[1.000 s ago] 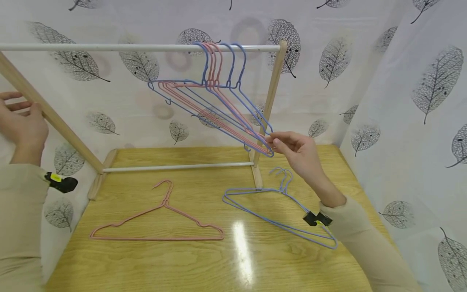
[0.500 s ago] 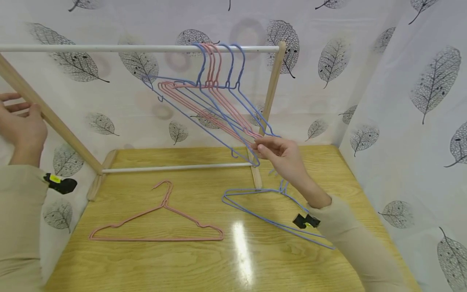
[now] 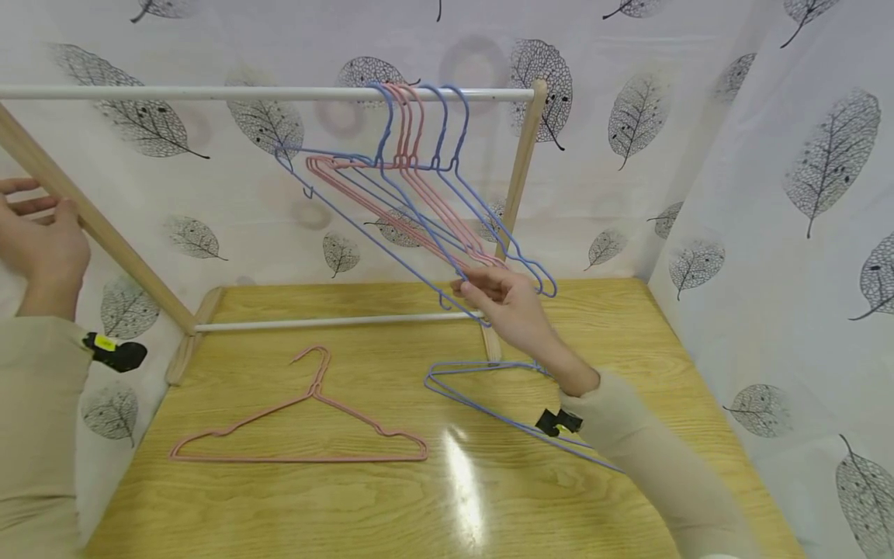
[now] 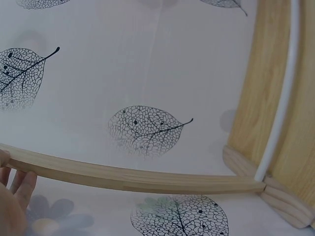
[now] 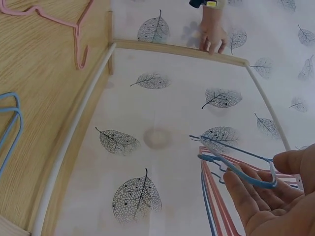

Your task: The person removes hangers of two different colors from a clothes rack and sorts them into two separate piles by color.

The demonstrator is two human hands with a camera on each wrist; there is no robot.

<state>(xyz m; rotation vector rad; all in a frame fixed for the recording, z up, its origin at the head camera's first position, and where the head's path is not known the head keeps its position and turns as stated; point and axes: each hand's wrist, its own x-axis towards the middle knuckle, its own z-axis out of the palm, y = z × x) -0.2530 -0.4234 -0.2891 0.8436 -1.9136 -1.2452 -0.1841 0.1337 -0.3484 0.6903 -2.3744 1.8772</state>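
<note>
In the head view, my left hand [image 3: 49,241] grips the slanted wooden post [image 3: 105,233] of a clothes rack. The left wrist view shows the fingertips [image 4: 28,181] against that post's edge. My right hand [image 3: 513,307] holds the lower corner of the front blue clothes hanger [image 3: 370,229], thumb on one side and fingers on the other. The right wrist view has this blue hanger [image 5: 246,178] passing between thumb and fingers. Several pink hangers [image 3: 419,124] hang just behind it, and two more blue hangers [image 3: 464,132] hang nearer the rack's right post [image 3: 520,186].
The hangers hang from a white rail [image 3: 209,92]; a lower white bar [image 3: 335,321] crosses near the table. On the wooden table [image 3: 314,512] lie pink hangers [image 3: 300,458] at left and blue hangers [image 3: 489,415] at right, partly behind my right forearm. Leaf-patterned curtains [image 3: 768,233] stand around.
My right hand has moved left and slightly down, swinging the front blue hanger's near end away from the pink ones. The left hand stays on the post.
</note>
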